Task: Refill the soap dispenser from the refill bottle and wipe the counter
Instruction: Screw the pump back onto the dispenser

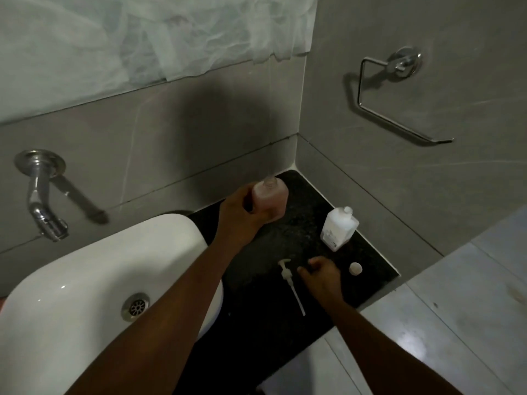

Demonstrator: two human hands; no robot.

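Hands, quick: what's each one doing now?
Left hand: closed, holding the pink dispenser bottle.
Right hand: empty, fingers open beside the pump on the counter.

I see a dim, greyish, soft picture. A broad head-shaped shadow (225,121) falls on the wall at 12 o'clock. Glare glints on the basin (94,280) at 8 o'clock; straight edges bow near the borders.

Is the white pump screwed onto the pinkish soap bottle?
No, the white pump lies flat on the black counter, apart from the open-necked pinkish soap bottle.
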